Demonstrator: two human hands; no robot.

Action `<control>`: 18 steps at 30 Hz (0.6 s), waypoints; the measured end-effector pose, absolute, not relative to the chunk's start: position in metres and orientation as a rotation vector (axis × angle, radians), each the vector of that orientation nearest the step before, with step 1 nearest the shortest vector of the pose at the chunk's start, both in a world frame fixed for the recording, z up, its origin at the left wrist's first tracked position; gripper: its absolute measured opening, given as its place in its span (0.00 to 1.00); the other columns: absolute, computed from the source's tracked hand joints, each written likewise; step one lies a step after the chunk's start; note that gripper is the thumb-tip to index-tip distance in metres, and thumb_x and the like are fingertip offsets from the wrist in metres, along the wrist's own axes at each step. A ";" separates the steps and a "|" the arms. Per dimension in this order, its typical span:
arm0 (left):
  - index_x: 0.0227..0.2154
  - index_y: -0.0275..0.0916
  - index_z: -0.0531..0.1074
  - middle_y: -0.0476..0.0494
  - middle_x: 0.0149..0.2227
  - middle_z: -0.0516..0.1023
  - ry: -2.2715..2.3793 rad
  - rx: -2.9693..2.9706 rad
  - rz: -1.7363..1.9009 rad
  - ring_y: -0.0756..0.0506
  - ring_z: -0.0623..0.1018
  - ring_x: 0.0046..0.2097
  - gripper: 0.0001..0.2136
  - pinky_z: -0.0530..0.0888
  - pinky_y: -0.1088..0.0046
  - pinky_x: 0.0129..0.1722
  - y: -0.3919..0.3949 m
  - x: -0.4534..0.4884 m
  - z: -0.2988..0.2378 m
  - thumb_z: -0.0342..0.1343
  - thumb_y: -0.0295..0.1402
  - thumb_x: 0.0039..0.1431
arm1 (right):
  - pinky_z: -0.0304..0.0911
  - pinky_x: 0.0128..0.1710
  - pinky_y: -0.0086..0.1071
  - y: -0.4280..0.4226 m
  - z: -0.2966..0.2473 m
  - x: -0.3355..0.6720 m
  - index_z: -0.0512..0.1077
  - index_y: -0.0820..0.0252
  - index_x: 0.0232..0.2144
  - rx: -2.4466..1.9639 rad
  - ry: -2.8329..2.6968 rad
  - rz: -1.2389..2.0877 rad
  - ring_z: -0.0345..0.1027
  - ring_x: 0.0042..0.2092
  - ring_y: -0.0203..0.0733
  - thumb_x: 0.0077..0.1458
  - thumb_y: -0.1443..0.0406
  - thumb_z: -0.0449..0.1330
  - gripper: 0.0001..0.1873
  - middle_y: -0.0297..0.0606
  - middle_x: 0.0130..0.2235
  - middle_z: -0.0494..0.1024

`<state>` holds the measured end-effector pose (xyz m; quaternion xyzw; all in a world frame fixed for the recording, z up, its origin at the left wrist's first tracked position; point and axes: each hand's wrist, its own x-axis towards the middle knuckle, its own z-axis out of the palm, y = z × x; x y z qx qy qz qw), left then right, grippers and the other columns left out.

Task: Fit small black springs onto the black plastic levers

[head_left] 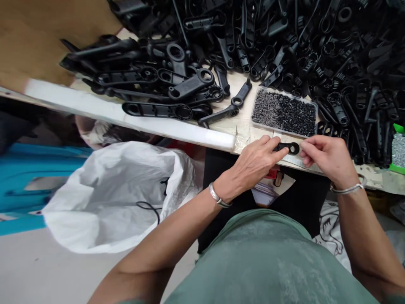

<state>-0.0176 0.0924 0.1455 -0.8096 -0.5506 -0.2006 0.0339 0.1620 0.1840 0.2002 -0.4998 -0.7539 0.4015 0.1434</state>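
A black plastic arm with a ring-shaped end (pixel 292 148) lies at the front edge of the table. My left hand (pixel 258 158) rests over its other end, fingers pressing it down and partly hiding it. Just right of the ring is my right hand (pixel 329 157), thumb and forefinger pinched together; whatever they may hold is too small to make out. Behind both hands stands a clear plastic box (pixel 278 129) filled with small black and greyish pieces (pixel 283 110).
Heaps of black plastic arms (pixel 193 86) and other black parts (pixel 348 55) cover the table's back and sides. A green tray (pixel 397 168) of small metal pieces sits far right. Below the white table edging (pixel 202 134), an open white sack (pixel 91 202) stands at left.
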 end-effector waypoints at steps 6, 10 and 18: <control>0.53 0.37 0.68 0.40 0.49 0.73 -1.741 -2.386 -1.114 0.46 0.72 0.45 0.16 0.74 0.70 0.45 0.089 -0.008 0.133 0.42 0.21 0.67 | 0.76 0.33 0.34 0.158 0.180 0.182 0.74 0.62 0.45 -1.334 -1.512 1.436 0.77 0.33 0.41 0.51 0.52 0.68 0.24 0.39 0.34 0.80; 0.54 0.38 0.67 0.38 0.49 0.71 -1.745 -2.420 -1.146 0.46 0.72 0.46 0.18 0.75 0.69 0.44 0.086 0.000 0.138 0.41 0.22 0.67 | 0.76 0.44 0.40 0.153 0.174 0.175 0.75 0.58 0.46 -1.170 -1.298 1.642 0.78 0.41 0.43 0.50 0.55 0.70 0.23 0.38 0.41 0.80; 0.55 0.39 0.66 0.35 0.51 0.70 -1.774 -2.517 -0.811 0.44 0.71 0.45 0.17 0.76 0.68 0.41 0.081 -0.001 0.152 0.44 0.23 0.66 | 0.74 0.49 0.43 0.155 0.165 0.176 0.78 0.58 0.41 -1.077 -1.204 1.709 0.77 0.39 0.40 0.49 0.61 0.72 0.16 0.37 0.39 0.81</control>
